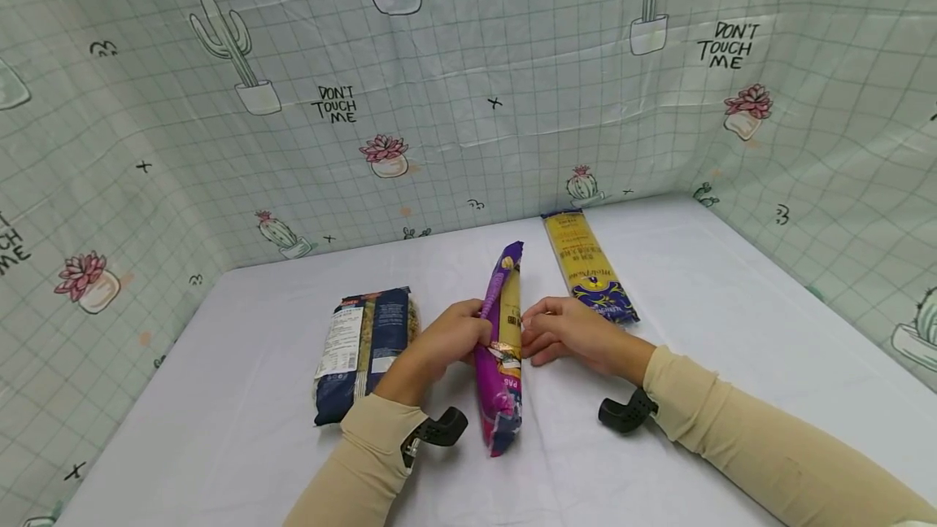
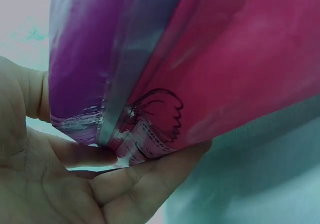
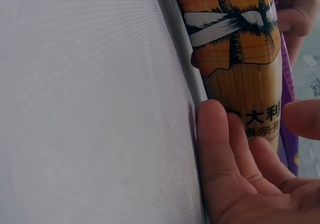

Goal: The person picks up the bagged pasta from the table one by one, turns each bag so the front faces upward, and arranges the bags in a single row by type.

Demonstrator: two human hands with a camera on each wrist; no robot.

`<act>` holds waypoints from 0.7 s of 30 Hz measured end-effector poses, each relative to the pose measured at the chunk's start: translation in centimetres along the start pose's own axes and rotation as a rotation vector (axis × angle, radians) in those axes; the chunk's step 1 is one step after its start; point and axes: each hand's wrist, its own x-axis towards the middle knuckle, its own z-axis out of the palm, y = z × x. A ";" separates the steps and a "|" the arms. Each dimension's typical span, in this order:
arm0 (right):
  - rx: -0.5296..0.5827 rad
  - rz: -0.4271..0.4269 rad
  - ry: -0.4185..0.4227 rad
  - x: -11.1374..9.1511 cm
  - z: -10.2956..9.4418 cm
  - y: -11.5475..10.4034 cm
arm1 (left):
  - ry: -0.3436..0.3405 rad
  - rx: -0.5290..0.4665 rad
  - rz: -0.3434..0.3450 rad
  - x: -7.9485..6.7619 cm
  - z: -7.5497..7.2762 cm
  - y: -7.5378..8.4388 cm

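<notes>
Left hand point(image 1: 455, 335) gripped long purple-and-yellow plastic packet point(image 1: 499, 381) edgewise, presumably steadying it; right hand point(image 1: 569, 332), fingers relaxed, touched its right side.

Pale green gridded cloth point(image 1: 454, 63) with potted-cactus drawings: I read "DON'T TOUCH ME", repeated, plus small x marks. Long purple-and-magenta plastic packet point(image 1: 503, 372): "PAS" in the head view; "大利" and "条" in the right wrist view. Slim yellow-and-blue packet point(image 1: 588, 263), plump navy plastic bag's white label point(image 1: 342, 340): print I could not reliably decipher.
</notes>
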 end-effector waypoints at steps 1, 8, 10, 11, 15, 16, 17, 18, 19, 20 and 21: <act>0.005 0.004 0.000 0.0 -0.1 0.0 | 0.005 0.000 -0.001 0.0 0.1 0.1; 0.019 0.007 -0.017 0.1 -0.2 0.2 | 0.099 -0.068 0.021 0.2 0.4 0.0; 0.011 0.009 -0.025 0.2 -0.1 0.2 | 0.127 -0.107 0.035 0.2 0.2 -0.1; 0.007 0.010 -0.032 0.2 -0.1 0.1 | 0.138 -0.124 0.046 0.2 0.2 -0.1; 0.009 0.011 -0.100 0.3 0.1 -0.1 | 0.145 -0.181 0.074 0.3 0.0 -0.3; 0.018 0.010 -0.122 0.3 0.1 -0.1 | 0.133 -0.191 0.079 0.3 -0.1 -0.3; 0.027 0.008 -0.143 0.2 0.1 -0.1 | 0.117 -0.200 0.085 0.3 -0.1 -0.4; 0.040 0.007 -0.161 0.2 0.1 -0.2 | 0.096 -0.216 0.089 0.3 -0.1 -0.4; 0.051 0.003 -0.178 0.1 0.1 -0.2 | 0.074 -0.234 0.093 0.3 -0.1 -0.4; 0.063 -0.001 -0.189 0.0 0.1 -0.2 | 0.051 -0.252 0.099 0.3 -0.1 -0.5; 0.075 -0.009 -0.201 0.0 0.1 -0.2 | 0.027 -0.269 0.108 0.3 -0.1 -0.5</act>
